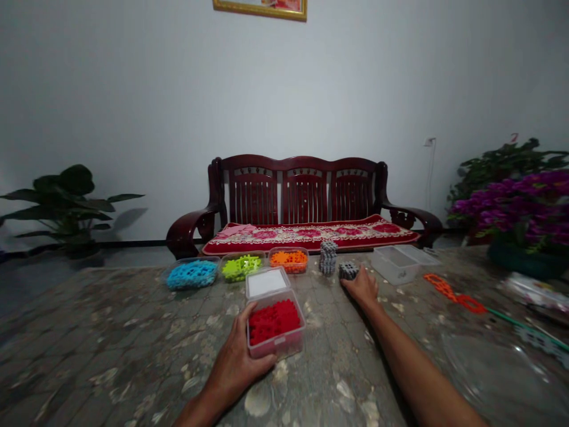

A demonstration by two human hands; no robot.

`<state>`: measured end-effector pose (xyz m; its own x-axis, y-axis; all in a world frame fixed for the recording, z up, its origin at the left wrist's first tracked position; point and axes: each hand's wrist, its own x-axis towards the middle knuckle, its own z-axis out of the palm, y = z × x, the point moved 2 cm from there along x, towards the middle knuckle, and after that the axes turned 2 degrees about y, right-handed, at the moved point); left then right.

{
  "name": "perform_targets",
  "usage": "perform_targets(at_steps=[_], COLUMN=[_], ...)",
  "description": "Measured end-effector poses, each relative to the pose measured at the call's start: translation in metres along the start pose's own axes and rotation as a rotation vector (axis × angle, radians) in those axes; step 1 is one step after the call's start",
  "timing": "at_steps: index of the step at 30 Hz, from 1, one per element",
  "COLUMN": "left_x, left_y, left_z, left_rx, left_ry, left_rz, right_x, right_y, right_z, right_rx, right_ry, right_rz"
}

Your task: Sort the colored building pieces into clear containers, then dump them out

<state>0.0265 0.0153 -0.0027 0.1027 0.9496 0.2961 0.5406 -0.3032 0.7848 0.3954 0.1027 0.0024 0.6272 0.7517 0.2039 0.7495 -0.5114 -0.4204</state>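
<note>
Set well apart, the left hand (242, 356) grips the open box (288, 344) of red pieces (275, 320) on the surface (324, 379), and the right hand (363, 289) seems closed on a grey stack (348, 270), its grip partly hidden. Beyond, three tubs (166, 276) hold blue, green and orange pieces (288, 259).

The right hand (364, 288) partly hides a grey stack (348, 271); the top edge crops a gold frame (260, 12).

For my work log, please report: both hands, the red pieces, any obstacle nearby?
Left hand holding clear box of red pieces. Right hand touching short grey stack. Possible obstacle: taller grey stack beside it.
</note>
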Motion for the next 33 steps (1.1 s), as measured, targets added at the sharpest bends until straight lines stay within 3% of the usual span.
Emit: perform_targets(at_steps=[11,22,28,33], left_x=[0.008,0.016,0.018,0.018], left_y=[-0.003,-0.015,-0.018,-0.02], left_z=[0.0,-0.004,-0.005,-0.004], left_rx=[0.005,-0.004,-0.03,-0.017], left_ry=[0.053,0.123,0.13,0.139], left_rz=[0.023,0.049,0.076,0.069], right_x=[-0.091,-0.175,-0.19,-0.177], right_y=[-0.011,-0.036,-0.042,-0.022], right_z=[-0.009,-0.01,-0.01,0.002], right_rx=[0.11,0.296,0.37,0.518], right_ry=[-0.135,-0.271,-0.322,-0.458], right_rz=[-0.266,-0.378,-0.371,-0.408])
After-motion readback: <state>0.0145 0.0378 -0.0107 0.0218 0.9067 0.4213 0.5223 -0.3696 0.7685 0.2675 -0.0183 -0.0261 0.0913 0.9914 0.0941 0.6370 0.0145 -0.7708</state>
